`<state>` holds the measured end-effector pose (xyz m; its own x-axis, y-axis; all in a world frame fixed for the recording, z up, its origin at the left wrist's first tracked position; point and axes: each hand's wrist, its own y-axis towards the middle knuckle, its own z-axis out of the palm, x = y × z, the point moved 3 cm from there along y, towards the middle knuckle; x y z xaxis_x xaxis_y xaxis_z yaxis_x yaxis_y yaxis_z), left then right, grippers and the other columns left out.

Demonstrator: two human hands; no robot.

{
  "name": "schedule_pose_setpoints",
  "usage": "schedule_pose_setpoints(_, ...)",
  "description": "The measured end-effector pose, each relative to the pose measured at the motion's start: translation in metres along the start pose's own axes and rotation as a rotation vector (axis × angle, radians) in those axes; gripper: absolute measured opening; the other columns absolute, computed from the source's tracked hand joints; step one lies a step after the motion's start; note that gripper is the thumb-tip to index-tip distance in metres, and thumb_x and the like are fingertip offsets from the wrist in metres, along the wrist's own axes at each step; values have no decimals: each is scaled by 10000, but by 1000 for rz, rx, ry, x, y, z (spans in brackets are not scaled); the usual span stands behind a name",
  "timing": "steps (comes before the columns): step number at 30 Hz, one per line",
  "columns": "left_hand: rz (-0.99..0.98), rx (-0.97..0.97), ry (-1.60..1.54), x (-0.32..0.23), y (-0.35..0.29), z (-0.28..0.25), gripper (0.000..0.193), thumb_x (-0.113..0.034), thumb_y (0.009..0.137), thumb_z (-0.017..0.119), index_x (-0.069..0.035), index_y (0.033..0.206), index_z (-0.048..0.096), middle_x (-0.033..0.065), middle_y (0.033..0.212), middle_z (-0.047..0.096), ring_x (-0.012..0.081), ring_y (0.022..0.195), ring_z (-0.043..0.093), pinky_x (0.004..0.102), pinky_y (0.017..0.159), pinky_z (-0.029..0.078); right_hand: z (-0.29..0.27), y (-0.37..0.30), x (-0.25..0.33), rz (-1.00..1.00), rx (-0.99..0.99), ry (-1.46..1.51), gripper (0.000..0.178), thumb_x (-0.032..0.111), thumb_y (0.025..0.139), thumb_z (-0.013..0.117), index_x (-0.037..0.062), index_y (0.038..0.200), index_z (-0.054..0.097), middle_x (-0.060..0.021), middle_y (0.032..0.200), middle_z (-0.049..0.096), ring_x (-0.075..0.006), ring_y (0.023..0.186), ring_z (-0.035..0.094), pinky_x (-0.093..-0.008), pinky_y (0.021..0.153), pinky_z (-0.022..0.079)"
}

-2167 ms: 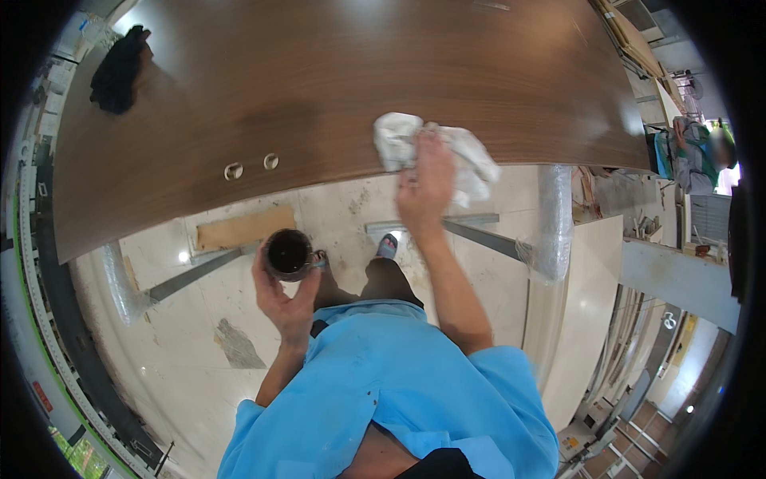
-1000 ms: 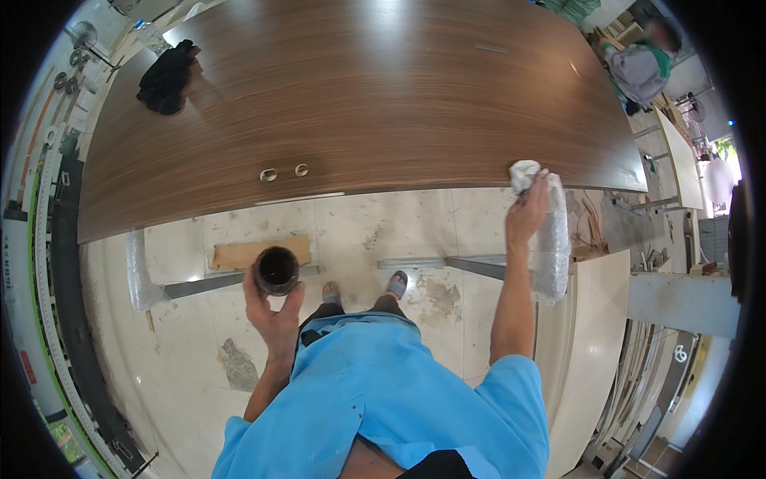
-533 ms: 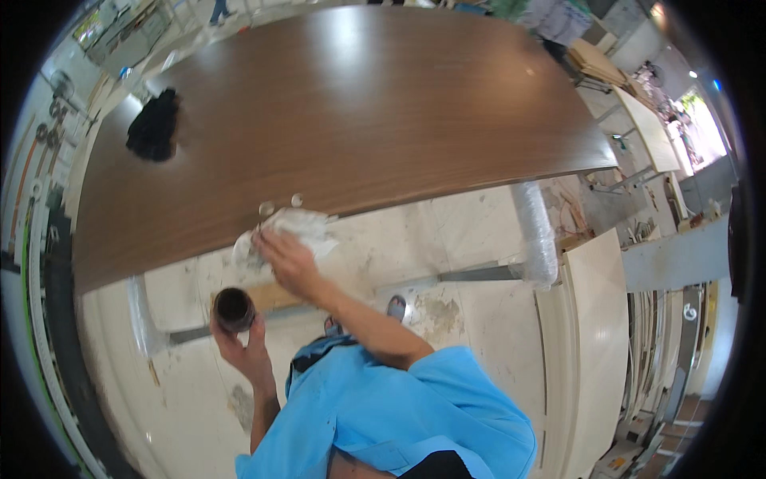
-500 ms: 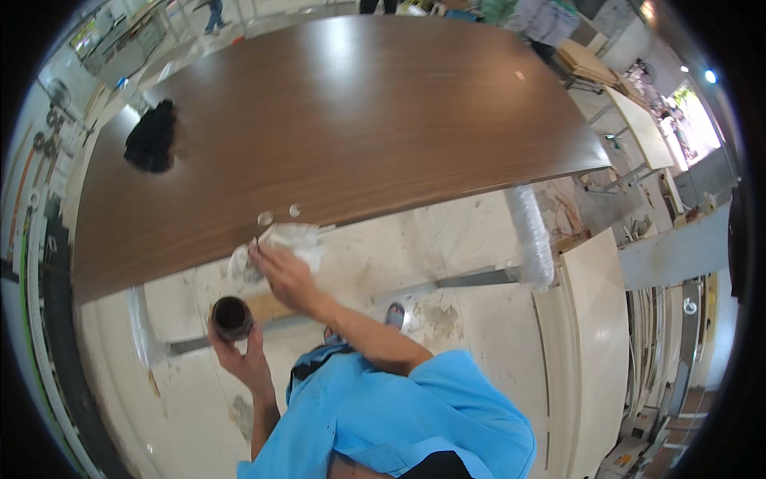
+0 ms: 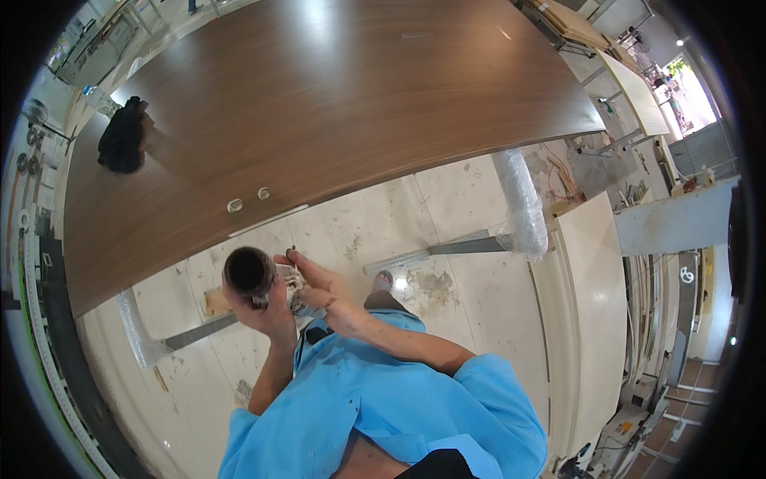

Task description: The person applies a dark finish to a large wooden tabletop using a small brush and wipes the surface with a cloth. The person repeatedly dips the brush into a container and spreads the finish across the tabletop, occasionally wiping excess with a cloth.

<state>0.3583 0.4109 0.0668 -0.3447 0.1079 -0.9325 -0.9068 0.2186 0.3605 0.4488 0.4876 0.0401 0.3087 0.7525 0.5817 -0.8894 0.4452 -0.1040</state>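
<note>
My left hand [image 5: 275,319] is wrapped round a dark, open-topped round cup [image 5: 249,269], held upright in front of the table edge. Close beside it, my right hand [image 5: 321,281] is closed round a crumpled whitish rag [image 5: 294,285]. A small dark thing shows at the right fingertips, too small to name. Both hands are off the brown wood-grain tabletop [image 5: 359,96]. Two small round pale-rimmed spots [image 5: 234,205] lie near its front edge; I cannot tell whether they are holes or discs. A pale strip [image 5: 271,219] runs along that edge.
A black bunched cloth [image 5: 124,136] lies on the tabletop at the left, with a clear bottle [image 5: 100,100] behind it. Plastic-wrapped table legs [image 5: 523,203] stand below. Pale boards [image 5: 590,311] lean at the right. A wooden block [image 5: 215,302] is on the floor.
My right hand has drawn back from the table edge toward me with the rag, beside the cup. My left hand has raised the cup a little. The view has shifted.
</note>
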Motion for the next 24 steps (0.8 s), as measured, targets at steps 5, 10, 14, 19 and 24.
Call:
schedule_pose_setpoints(5, -32, 105, 3, -9, -12, 51, 474, -96, 874, 685, 4, 1298, 501, 87, 1061, 603, 142, 864, 590, 286, 763, 492, -62, -12, 63, -11, -279, -462, 355, 199, 1041, 553, -21, 1315, 604, -94, 1217, 694, -164, 1122, 633, -297, 969, 485)
schedule_pose_setpoints(10, 1, 147, 45, -8, -28, 73, 464, -83, 856, 684, 7, 1271, 498, 90, 993, 601, 127, 699, 586, 272, 597, 501, -122, -22, 120, -293, -545, -482, 179, 84, 1010, 572, -21, 1110, 676, -118, 987, 722, -133, 827, 653, -279, 755, 531)
schedule_pose_setpoints(14, -40, 164, 55, -5, -34, 79, 457, -82, 850, 690, 8, 1256, 499, 90, 981, 605, 124, 685, 588, 271, 594, 509, -154, -15, 155, -449, -555, -504, 238, 59, 988, 597, -20, 1210, 563, -164, 933, 716, -132, 720, 637, -254, 608, 505)
schedule_pose_setpoints(19, -28, 183, 96, -11, -32, 84, 447, -88, 850, 697, 16, 1237, 500, 86, 969, 607, 118, 687, 584, 261, 601, 501, -175, -4, 182, -498, -675, -943, 331, 55, 980, 603, -31, 1273, 476, -137, 870, 734, -105, 651, 616, -233, 555, 467)
schedule_pose_setpoints(24, -97, 185, 102, -12, -31, 89, 438, -92, 848, 705, 17, 1224, 508, 82, 974, 603, 111, 712, 578, 258, 630, 498, -191, 8, 186, -495, -713, -999, 191, 68, 969, 624, -70, 1098, 647, -113, 845, 740, -112, 661, 637, -243, 579, 498)
